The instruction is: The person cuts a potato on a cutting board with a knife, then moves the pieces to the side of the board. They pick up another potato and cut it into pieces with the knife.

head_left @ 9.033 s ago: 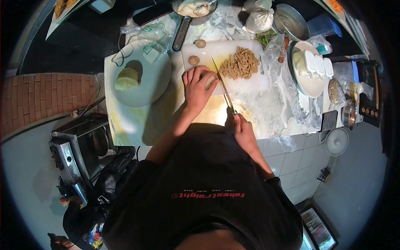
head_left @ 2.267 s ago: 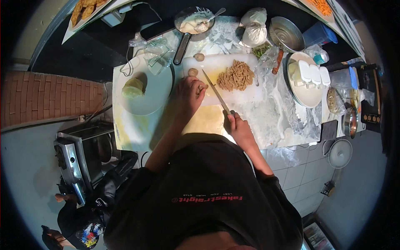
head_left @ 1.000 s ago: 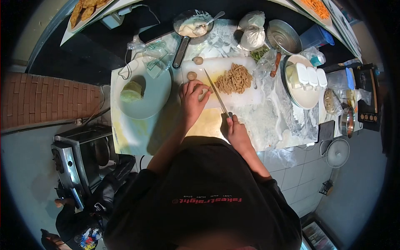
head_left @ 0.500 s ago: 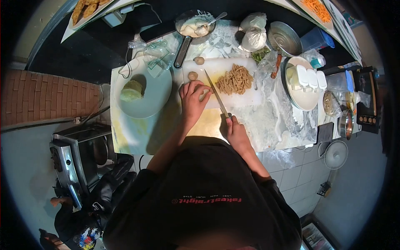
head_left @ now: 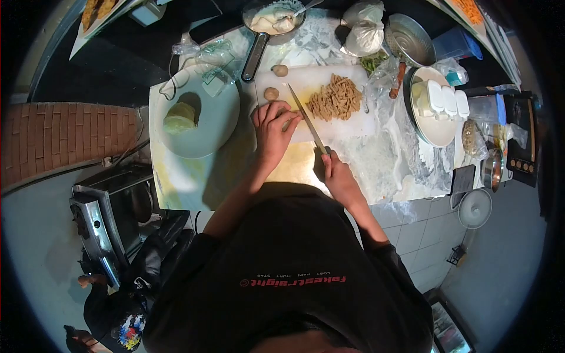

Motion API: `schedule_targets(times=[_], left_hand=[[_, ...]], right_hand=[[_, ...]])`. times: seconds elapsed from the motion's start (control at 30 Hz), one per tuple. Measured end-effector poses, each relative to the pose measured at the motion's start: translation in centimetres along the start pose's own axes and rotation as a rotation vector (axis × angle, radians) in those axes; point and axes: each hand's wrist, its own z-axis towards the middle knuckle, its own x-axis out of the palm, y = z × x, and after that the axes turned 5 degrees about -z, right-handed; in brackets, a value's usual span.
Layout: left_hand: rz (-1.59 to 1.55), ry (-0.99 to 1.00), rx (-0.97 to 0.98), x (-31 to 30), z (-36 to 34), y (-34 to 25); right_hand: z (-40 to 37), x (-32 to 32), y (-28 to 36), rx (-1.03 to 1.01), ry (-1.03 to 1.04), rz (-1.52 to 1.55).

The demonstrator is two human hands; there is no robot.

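My right hand (head_left: 336, 170) is closed round the handle of a long knife (head_left: 310, 125), whose blade lies over the white cutting board (head_left: 359, 130). Fingers bent, my left hand (head_left: 274, 127) presses on the board left of the blade; what it holds is mostly hidden beneath the fingers. Cut brown strips (head_left: 335, 100) form a pile right of the blade. Two small round brownish pieces, one nearer (head_left: 271, 93) and one farther (head_left: 280, 70), sit at the board's left side.
A big plate (head_left: 206, 141) with a cabbage piece (head_left: 180, 118) stands at left. Behind are a pan (head_left: 274, 23), tied bags (head_left: 364, 38) and a metal bowl (head_left: 410, 40). White containers (head_left: 450, 100) rest on a plate at right. Another person (head_left: 118, 312) is at lower left.
The view has shifted slightly, so the table sits higher in the frame. Both hands stay in nearly the same places on the board and knife.
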Motion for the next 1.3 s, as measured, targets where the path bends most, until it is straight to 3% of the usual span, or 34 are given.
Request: schedule_targets(times=[0.4,0.53,0.83,0.9,1.3], left_hand=[[-0.022,-0.007,-0.001,0.2,0.0,0.6],[-0.015,-0.023,0.008,0.0,0.0,0.3],[-0.001,-0.012,0.015,-0.1,-0.1,0.4],[-0.003,-0.006,0.011,-0.2,-0.1,0.3],[-0.024,-0.006,-0.029,0.0,-0.1,0.4]], right_hand=[[0.5,1.8,0.4,0.01,-0.183,-0.455],[0.2,1.0,-0.3,-0.012,-0.175,-0.471],[0.0,-0.3,-0.8,0.05,-0.16,-0.376],[0.0,-0.3,-1.0,0.029,-0.067,-0.118],[-0.4,0.3,0.3,0.022,-0.065,-0.071]])
